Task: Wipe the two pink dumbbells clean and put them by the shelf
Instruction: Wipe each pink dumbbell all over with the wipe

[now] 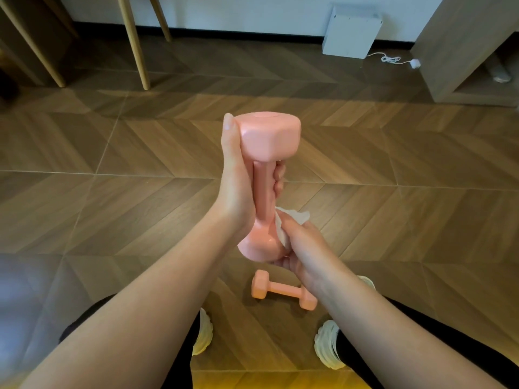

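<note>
I hold one pink dumbbell (265, 169) upright in front of me. My left hand (238, 181) grips its handle, thumb lying up along the top head. My right hand (302, 248) pinches a white wipe (292, 220) and presses it against the dumbbell's lower head. The second pink dumbbell (283, 289) lies on the wooden floor (140, 192) between my feet, partly hidden behind my right wrist. The wooden shelf unit (471, 51) stands at the far right.
Wooden furniture legs (137, 43) rise at the back left. A white box (351, 32) with a cable and plug leans on the wall at the back right, next to the shelf. My white shoes (327, 343) sit near the bottom.
</note>
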The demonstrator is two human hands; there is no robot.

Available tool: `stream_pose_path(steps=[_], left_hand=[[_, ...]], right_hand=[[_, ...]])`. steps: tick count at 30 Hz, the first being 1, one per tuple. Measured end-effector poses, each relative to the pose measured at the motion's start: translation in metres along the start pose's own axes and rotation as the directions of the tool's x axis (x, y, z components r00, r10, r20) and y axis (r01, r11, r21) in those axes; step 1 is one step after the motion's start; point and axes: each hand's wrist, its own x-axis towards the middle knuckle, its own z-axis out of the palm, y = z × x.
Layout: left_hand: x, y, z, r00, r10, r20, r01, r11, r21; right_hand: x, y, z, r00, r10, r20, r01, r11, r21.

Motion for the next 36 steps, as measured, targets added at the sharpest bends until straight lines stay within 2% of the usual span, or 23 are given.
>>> stream_pose_path(steps=[7,11,19,22,25,28,31,33,36], left_hand=[[-0.001,0.003,-0.006,0.995,0.023,0.095,-0.008,0.988,-0.153],[-0.002,-0.001,-0.002,0.990,0.000,0.138,0.017,0.992,-0.127],[-0.004,-0.004,0.000,0.967,-0.059,0.247,0.083,0.993,-0.088],[-0.003,-0.009,0.000,0.969,-0.090,0.231,0.097,0.995,-0.022],[-0.003,-0.011,-0.010,0.974,-0.196,0.113,0.177,0.971,0.160],[-0.009,-0.015,-0.019,0.957,-0.291,0.012,0.263,0.880,0.395],[-0.016,-0.020,-0.022,0.938,-0.345,-0.035,0.314,0.804,0.505],[-0.018,-0.022,-0.022,0.931,-0.364,-0.009,0.307,0.773,0.555],[-0.021,-0.020,-0.021,0.930,-0.366,0.032,0.277,0.755,0.594]], right_hand=[[0.001,-0.007,-0.003,0.998,0.030,0.057,-0.028,0.999,-0.030],[0.001,-0.009,0.001,0.998,0.060,-0.032,-0.063,0.990,-0.128],[0.000,-0.012,-0.007,0.993,0.100,-0.068,-0.115,0.956,-0.271],[-0.001,-0.012,-0.017,0.990,-0.069,-0.121,0.040,0.974,-0.223],[-0.003,-0.023,-0.035,0.953,-0.234,-0.190,0.209,0.967,-0.142],[-0.003,-0.030,-0.048,0.909,-0.335,-0.248,0.312,0.941,-0.130],[-0.002,-0.037,-0.049,0.857,-0.434,-0.279,0.405,0.901,-0.157],[-0.002,-0.040,-0.046,0.815,-0.514,-0.267,0.467,0.856,-0.222],[-0.009,-0.040,-0.041,0.786,-0.607,-0.112,0.534,0.760,-0.370]])
